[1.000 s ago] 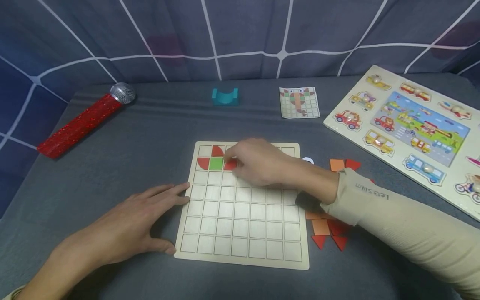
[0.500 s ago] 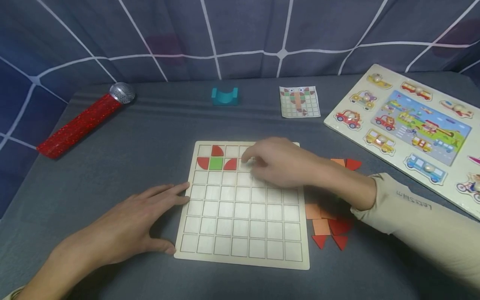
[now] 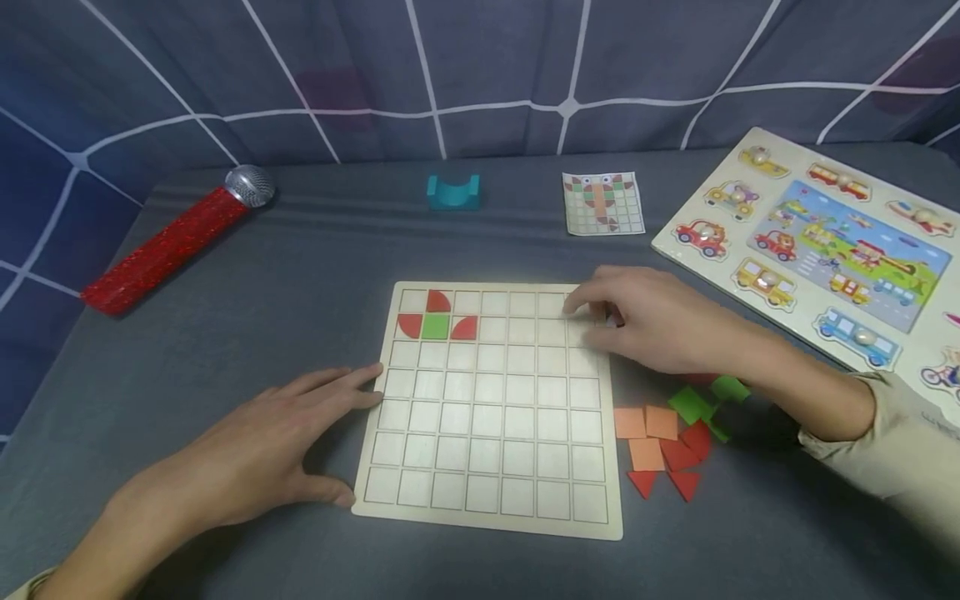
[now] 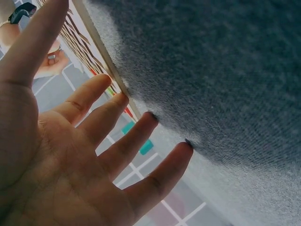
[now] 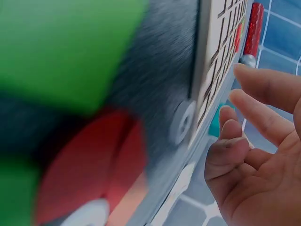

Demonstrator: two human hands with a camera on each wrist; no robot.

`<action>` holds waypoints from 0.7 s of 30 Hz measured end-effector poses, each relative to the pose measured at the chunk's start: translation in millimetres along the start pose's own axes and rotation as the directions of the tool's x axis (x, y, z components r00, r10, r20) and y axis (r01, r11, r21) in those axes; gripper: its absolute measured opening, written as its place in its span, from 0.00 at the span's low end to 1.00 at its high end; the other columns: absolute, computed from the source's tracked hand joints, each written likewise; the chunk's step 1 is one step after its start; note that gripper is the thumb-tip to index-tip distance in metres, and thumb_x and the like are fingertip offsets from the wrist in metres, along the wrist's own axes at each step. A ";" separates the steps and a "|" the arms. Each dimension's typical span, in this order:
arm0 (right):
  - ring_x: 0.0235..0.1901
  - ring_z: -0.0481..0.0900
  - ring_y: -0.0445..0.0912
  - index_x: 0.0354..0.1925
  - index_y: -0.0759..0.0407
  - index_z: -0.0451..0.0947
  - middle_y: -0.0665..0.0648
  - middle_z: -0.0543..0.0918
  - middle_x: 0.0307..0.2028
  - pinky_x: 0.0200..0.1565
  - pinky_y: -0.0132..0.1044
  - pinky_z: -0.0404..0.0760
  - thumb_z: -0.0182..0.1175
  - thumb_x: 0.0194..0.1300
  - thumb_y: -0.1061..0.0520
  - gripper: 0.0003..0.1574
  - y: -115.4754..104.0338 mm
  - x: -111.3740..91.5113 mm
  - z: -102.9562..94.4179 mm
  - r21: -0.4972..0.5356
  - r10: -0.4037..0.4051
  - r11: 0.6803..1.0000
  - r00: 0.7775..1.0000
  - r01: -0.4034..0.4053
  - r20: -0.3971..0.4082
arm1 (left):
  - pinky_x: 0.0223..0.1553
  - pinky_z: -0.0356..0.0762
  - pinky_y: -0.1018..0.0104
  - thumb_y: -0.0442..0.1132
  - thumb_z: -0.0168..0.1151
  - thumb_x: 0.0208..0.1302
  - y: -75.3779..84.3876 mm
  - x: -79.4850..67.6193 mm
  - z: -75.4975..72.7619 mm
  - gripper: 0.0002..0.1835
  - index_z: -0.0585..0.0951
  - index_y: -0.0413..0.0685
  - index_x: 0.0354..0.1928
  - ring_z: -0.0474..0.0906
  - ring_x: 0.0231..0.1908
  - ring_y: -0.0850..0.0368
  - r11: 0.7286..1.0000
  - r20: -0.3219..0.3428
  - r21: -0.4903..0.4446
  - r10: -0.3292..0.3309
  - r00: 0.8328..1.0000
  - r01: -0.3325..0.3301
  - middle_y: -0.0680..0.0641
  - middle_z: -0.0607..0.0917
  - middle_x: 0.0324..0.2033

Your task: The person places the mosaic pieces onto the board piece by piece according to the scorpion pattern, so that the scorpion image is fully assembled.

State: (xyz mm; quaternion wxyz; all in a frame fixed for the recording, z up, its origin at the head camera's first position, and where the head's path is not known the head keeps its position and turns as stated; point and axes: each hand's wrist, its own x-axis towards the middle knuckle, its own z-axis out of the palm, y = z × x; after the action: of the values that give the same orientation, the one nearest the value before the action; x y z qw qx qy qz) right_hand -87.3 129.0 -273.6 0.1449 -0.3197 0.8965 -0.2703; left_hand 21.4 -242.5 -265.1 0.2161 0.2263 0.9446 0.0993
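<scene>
A wooden grid board (image 3: 487, 450) lies flat in the middle of the table. In its upper left cells sit a green square (image 3: 435, 326) and red quarter-circle pieces (image 3: 464, 327) around it. My left hand (image 3: 255, 450) rests along the board's left edge, fingers extended and spread. Over the upper right corner hovers my right hand (image 3: 667, 321), its fingers loosely bent; the right wrist view shows nothing between them. Below that hand lie loose green squares (image 3: 692, 406), orange squares (image 3: 631, 422) and red pieces (image 3: 684, 485). A white ringed disc (image 5: 183, 121) lies beside the board.
A small printed pattern card (image 3: 602, 204) lies behind the board, with a teal U-shaped block (image 3: 453, 193) to its left. The red glitter microphone (image 3: 176, 242) is at the far left. A vehicle knob puzzle (image 3: 806, 258) covers the right back.
My right hand has let go of a red quarter-circle beside the green square and moved right to the board's upper right corner. The left hand keeps its place.
</scene>
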 end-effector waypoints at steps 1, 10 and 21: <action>0.32 0.73 0.43 0.49 0.55 0.84 0.50 0.78 0.36 0.35 0.41 0.73 0.66 0.60 0.62 0.17 3.1 -2.4 -1.0 -0.017 0.005 1.000 1.000 -0.005 -0.005 | 0.55 0.67 0.32 0.64 0.78 0.37 0.1 -0.1 0.0 0.50 0.70 0.65 0.68 0.60 0.69 0.46 1.000 0.001 0.001 0.000 1.000 0.000 0.56 0.61 0.73; 0.33 0.70 0.46 0.49 0.54 0.84 0.53 0.77 0.39 0.33 0.41 0.70 0.72 0.57 0.59 0.19 23.3 -12.2 -3.3 -0.092 0.081 0.992 0.997 -0.081 0.005 | 0.55 0.67 0.32 0.63 0.79 0.38 -0.6 -0.6 -0.3 0.50 0.69 0.67 0.68 0.59 0.69 0.47 1.000 0.002 -0.024 0.003 1.000 -0.003 0.59 0.61 0.73; 0.36 0.74 0.46 0.43 0.55 0.84 0.52 0.79 0.39 0.40 0.45 0.76 0.72 0.57 0.60 0.14 26.9 -13.9 -3.0 -0.132 0.111 0.986 0.993 -0.107 0.027 | 0.53 0.68 0.32 0.63 0.79 0.38 -0.9 -0.7 0.4 0.50 0.70 0.65 0.68 0.60 0.69 0.46 1.000 -0.005 -0.018 0.010 1.000 -0.010 0.58 0.61 0.73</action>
State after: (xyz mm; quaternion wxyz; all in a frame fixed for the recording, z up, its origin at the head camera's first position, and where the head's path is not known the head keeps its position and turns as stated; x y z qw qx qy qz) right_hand -91.5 156.7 -285.5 0.1536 -0.2836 0.9258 -0.1974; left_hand 21.8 -243.6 -265.5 0.2152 0.2289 0.9430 0.1094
